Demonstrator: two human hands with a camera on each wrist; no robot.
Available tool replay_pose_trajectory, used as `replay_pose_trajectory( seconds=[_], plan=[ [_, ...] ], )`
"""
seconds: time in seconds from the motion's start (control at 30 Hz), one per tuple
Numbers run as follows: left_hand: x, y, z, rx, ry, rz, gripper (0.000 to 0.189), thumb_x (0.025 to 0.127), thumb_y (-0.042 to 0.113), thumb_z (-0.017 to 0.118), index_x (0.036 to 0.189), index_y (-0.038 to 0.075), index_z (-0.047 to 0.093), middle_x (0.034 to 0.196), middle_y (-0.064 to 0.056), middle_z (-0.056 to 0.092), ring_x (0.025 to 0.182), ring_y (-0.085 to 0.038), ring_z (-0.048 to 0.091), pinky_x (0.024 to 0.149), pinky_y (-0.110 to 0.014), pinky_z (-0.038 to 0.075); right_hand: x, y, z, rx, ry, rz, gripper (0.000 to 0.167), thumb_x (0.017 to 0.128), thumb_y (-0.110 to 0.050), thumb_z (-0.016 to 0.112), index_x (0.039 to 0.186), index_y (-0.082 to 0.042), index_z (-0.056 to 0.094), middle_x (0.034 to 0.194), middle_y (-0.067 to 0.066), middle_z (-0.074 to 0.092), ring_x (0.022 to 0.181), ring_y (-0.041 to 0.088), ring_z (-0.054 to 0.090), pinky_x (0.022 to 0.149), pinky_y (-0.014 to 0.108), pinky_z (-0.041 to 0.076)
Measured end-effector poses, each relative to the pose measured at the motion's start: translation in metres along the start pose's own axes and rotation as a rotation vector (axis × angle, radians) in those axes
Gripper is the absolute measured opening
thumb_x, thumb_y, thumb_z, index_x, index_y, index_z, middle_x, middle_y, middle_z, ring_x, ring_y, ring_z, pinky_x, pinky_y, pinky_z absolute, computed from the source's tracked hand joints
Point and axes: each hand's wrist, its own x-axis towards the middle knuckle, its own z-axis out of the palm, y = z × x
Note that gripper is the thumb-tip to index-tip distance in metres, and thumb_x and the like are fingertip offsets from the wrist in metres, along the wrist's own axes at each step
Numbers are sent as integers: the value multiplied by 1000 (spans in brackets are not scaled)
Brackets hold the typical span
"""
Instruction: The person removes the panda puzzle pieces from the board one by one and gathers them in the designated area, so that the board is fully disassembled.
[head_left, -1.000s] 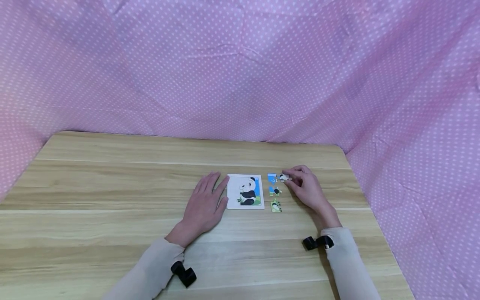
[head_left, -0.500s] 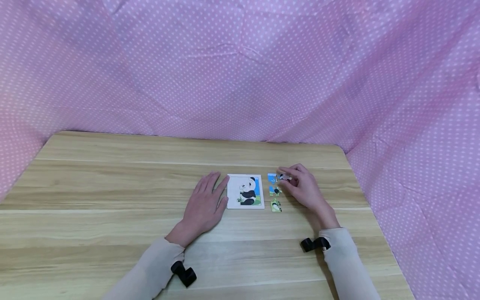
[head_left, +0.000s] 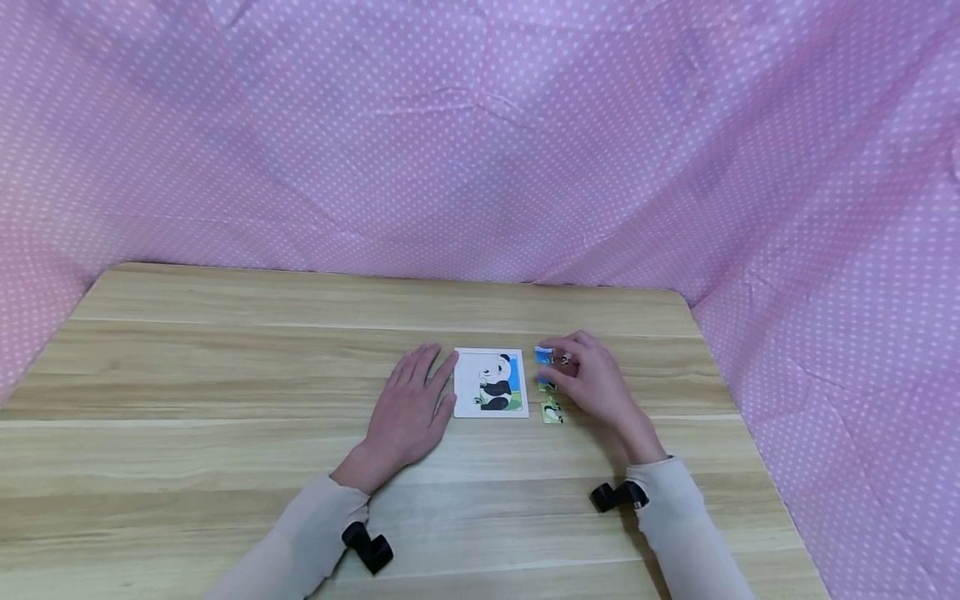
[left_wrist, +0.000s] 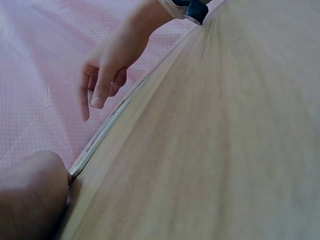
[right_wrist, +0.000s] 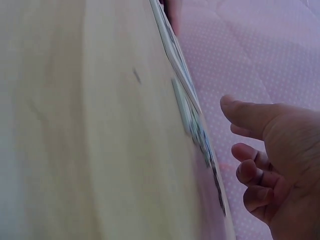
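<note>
My left hand (head_left: 408,412) lies flat with straight fingers, thumb and index fingertip at the left edge of a white puzzle board (head_left: 467,392). Fitted pieces on its right side show a panda. To the right of the board are loose jigsaw pieces: a blue one (head_left: 543,355), partly covered, and a green one (head_left: 552,412) nearest me. My right hand (head_left: 596,383) hovers over the upper pieces and hides part of them. In the right wrist view, this hand (right_wrist: 290,160) has its thumb stretched out and other fingers loosely bent, holding nothing.
The wooden table (head_left: 225,358) carries the board right of its middle. A pink dotted cloth (head_left: 480,150) hangs behind the table and along its right side. Black wrist cameras (head_left: 367,547) sit at both sleeves.
My right hand has moved left from the upper right panda piece to above the blue piece, leaving the panda piece on the table. The left hand and board have stayed still.
</note>
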Motion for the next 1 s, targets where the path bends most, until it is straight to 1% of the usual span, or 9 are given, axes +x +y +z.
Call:
replay_pose_trajectory(
  seconds=[0.1, 0.23, 0.37, 0.57, 0.7, 0.83, 1.0],
  plan=[
    [0, 0, 1, -1, 8, 2, 65, 114, 34, 48, 171, 5, 41, 174, -25, 37, 166, -43, 28, 138, -56, 18, 0, -5, 4, -5, 5, -6, 48, 90, -29, 95, 132, -12, 80, 111, 4, 70, 86, 18, 60, 74, 33, 53],
    [1, 0, 1, 1, 1, 1, 65, 114, 34, 47, 172, 6, 40, 174, -25, 37, 166, -43, 27, 139, -56, 17, 1, -9, 10, -14, 15, -27, 48, 89, -30, 96, 131, -11, 80, 111, 5, 71, 83, 17, 60, 71, 32, 52],
    [1, 1, 0, 3, -2, -1, 65, 114, 34, 47, 172, 6, 40, 174, -25, 36, 166, -43, 27, 139, -56, 17, 3, -13, 15, -17, 0, -48, 48, 90, -30, 95, 131, -11, 80, 113, 6, 71, 82, 16, 59, 70, 31, 49],
    [0, 1, -1, -5, 2, -1, 64, 114, 33, 48, 171, 5, 41, 173, -26, 37, 165, -43, 28, 138, -56, 18, 3, -16, 18, -39, -21, -50, 46, 92, -30, 94, 132, -13, 80, 115, 5, 70, 86, 16, 60, 72, 32, 51],
    [-1, 1, -2, -10, 2, -3, 64, 114, 33, 47, 171, 5, 41, 173, -26, 37, 165, -43, 28, 138, -56, 18, 4, -17, 21, -59, -28, -57, 44, 93, -32, 92, 132, -14, 80, 114, 4, 69, 88, 16, 61, 73, 33, 53],
    [-1, 1, -1, -10, 8, 0, 64, 114, 33, 46, 171, 5, 41, 173, -25, 38, 165, -43, 28, 138, -56, 19, 7, -19, 23, -57, -47, -49, 43, 95, -33, 91, 133, -15, 81, 112, 3, 67, 88, 17, 59, 72, 33, 51],
    [0, 0, -1, -2, -4, -1, 64, 114, 33, 46, 171, 6, 40, 174, -25, 37, 165, -42, 28, 139, -56, 17, 9, -20, 25, -54, -74, -27, 43, 94, -34, 91, 133, -17, 81, 111, 3, 65, 87, 17, 56, 71, 34, 48]
  ],
)
